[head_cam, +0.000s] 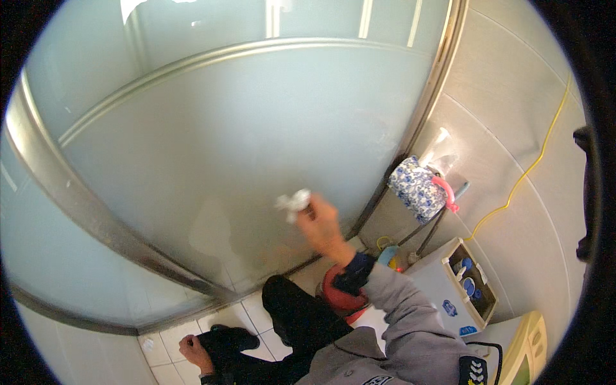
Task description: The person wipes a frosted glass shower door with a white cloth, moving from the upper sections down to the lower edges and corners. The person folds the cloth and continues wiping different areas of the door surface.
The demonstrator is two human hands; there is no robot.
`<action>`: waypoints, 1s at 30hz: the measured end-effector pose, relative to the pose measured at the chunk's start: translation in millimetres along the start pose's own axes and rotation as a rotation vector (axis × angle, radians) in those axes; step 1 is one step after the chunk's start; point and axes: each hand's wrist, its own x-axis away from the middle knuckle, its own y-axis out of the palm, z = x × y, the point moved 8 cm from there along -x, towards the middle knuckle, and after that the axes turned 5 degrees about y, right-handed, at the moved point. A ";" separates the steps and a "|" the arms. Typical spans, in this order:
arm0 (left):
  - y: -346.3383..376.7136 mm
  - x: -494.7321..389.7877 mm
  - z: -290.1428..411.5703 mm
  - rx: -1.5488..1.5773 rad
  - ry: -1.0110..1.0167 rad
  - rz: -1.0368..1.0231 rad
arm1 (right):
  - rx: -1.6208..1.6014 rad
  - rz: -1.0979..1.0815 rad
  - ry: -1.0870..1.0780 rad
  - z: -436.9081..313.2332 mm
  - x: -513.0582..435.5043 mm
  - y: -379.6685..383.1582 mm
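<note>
My right hand is raised before a frosted glass panel, with the fingers shut on a crumpled white tissue or cloth. The white wad is blurred, and I cannot tell whether it touches the glass. Lower down at the left, my left hand rests close to my dark trouser leg, its fingers curled in a loose fist. Nothing shows in it. A metal frame borders the panel on its left side.
A red bucket or basin stands under my right forearm. To the right are a white open-topped bin with blue-and-white items inside and a cream appliance. A blue floral bag hangs by the tiled wall, where a yellow cord runs.
</note>
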 end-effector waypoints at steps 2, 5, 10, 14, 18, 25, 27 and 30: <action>-1.9 -0.9 8.7 -0.047 0.054 0.008 | 0.138 0.174 0.068 40.2 -26.7 -74.3; -0.2 -1.8 10.3 -0.147 0.004 0.002 | 0.395 0.448 0.150 92.3 -66.5 -170.6; 7.9 -6.9 10.8 -0.180 0.129 -0.030 | 0.808 0.579 0.232 150.1 -110.3 -241.8; 9.6 -8.9 0.3 0.076 0.073 -0.001 | 0.916 0.544 0.202 168.7 -123.1 -238.6; 12.5 -7.9 4.9 -0.071 0.022 -0.073 | 0.892 0.416 0.272 167.7 -112.1 -217.3; 4.2 -5.5 22.7 -0.119 0.019 -0.006 | 0.620 0.294 0.078 100.8 -66.0 -126.3; 3.7 -5.7 20.9 -0.130 -0.014 -0.009 | 0.600 0.254 0.016 78.4 -49.6 -86.3; 2.5 -4.7 16.6 -0.083 -0.054 -0.021 | 0.485 0.173 -0.141 34.4 -16.3 -9.9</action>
